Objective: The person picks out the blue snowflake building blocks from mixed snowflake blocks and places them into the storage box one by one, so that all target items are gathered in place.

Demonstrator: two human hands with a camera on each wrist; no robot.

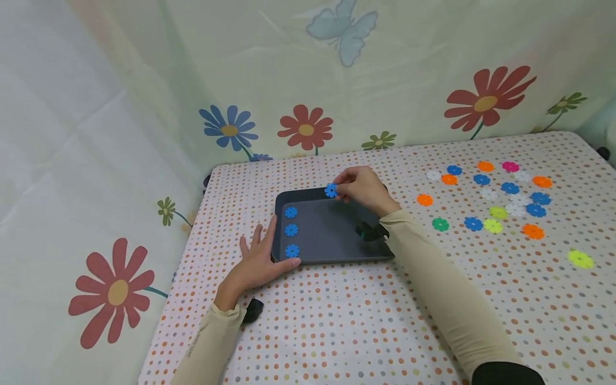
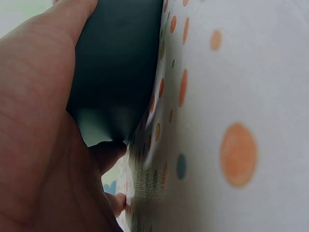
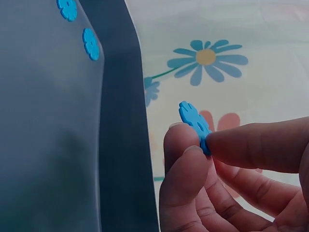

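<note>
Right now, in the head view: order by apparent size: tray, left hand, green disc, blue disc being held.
Largest to smallest:
1. Tray
2. Left hand
3. Green disc and held blue disc: too alike to rank, and the blue one is partly covered.

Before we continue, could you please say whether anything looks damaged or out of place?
I see no damage. One yellow, flower-shaped plastic disc looks mildly odd, lying apart from the loose coloured discs right of the grey rectangular tray.

Dotted tbl [image 1: 337, 321]: grey tray [image 1: 337, 235], loose discs [image 1: 510, 187] (var. colours) to tray's R
</note>
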